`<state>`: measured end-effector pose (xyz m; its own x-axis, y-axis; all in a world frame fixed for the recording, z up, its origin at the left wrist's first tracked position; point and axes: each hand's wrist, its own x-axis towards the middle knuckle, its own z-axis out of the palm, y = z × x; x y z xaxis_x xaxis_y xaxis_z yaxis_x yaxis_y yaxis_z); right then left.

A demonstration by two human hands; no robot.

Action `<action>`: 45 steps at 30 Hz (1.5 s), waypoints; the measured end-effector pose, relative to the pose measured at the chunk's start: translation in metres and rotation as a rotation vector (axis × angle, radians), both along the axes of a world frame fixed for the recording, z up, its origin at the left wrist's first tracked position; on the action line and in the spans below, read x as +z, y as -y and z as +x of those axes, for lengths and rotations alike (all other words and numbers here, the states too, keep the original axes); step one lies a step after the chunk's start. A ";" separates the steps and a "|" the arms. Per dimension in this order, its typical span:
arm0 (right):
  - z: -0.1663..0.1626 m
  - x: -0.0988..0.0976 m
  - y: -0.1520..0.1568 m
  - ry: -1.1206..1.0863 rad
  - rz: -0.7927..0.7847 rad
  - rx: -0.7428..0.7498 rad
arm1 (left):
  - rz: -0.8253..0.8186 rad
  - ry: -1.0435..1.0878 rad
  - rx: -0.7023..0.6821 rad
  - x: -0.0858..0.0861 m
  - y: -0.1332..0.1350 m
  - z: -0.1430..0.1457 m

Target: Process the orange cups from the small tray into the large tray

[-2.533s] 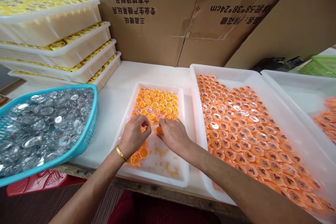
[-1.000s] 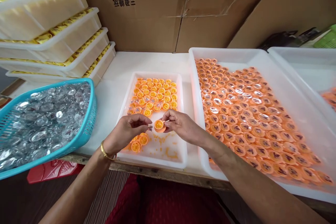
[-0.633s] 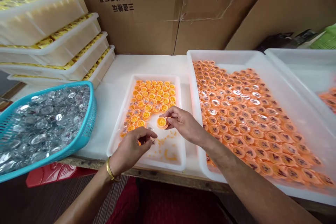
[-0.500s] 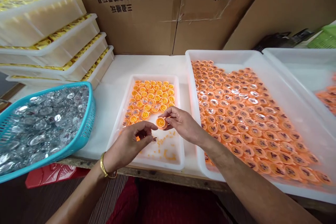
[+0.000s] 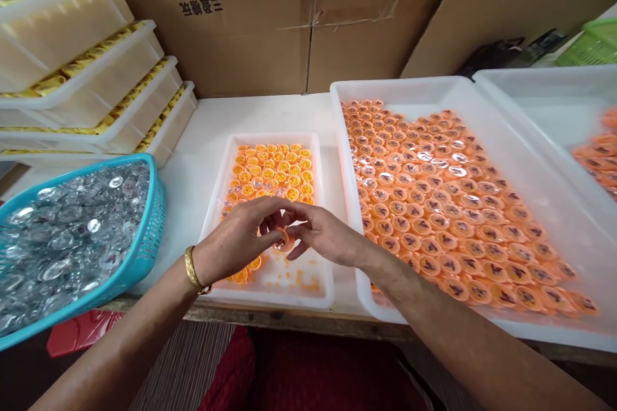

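Observation:
Over the small white tray point(image 5: 326, 270), both hands meet around one small orange cup point(image 5: 285, 243). A clear lid with a dark print seems to lie over the cup's mouth, partly covered by fingers. My left hand point(image 5: 243, 234) closes its thumb and fingers on the lid side. From the right, my right hand point(image 5: 330, 234) grips the cup's edge. Behind the hands, orange cups with yellow pieces point(image 5: 280, 176) stand in rows inside the tray. Loose yellow bits point(image 5: 306, 279) are scattered on its floor.
A turquoise basket point(image 5: 153, 205) of clear lids stands at left, below stacked white trays point(image 5: 139, 51) with yellow contents. On the right, a large white tray point(image 5: 354, 218) holds many lidded orange cups point(image 5: 434, 205). Cardboard boxes point(image 5: 260, 45) line the back.
My left hand has moved right with a lid to the cup in my right hand, and the hands now touch. The view has shifted slightly.

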<state>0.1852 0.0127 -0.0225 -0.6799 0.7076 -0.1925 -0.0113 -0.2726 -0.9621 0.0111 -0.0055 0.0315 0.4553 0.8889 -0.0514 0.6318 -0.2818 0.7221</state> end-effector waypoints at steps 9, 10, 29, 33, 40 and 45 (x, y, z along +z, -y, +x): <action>-0.003 0.002 0.000 -0.044 -0.038 -0.078 | 0.040 0.021 0.117 -0.010 0.002 -0.006; -0.003 0.003 0.000 -0.055 -0.040 -0.083 | 0.020 0.021 0.130 -0.011 0.002 -0.006; -0.002 0.005 0.007 -0.094 -0.023 -0.240 | 0.011 0.170 0.346 -0.029 0.015 0.005; -0.001 0.008 0.005 -0.117 -0.077 -0.314 | -0.089 0.283 0.430 -0.033 0.016 0.011; 0.005 0.016 -0.002 -0.062 -0.028 -0.367 | -0.185 0.345 0.411 -0.039 0.005 0.021; 0.074 0.028 -0.084 0.118 0.219 -0.646 | -0.216 0.545 0.523 -0.037 -0.001 0.034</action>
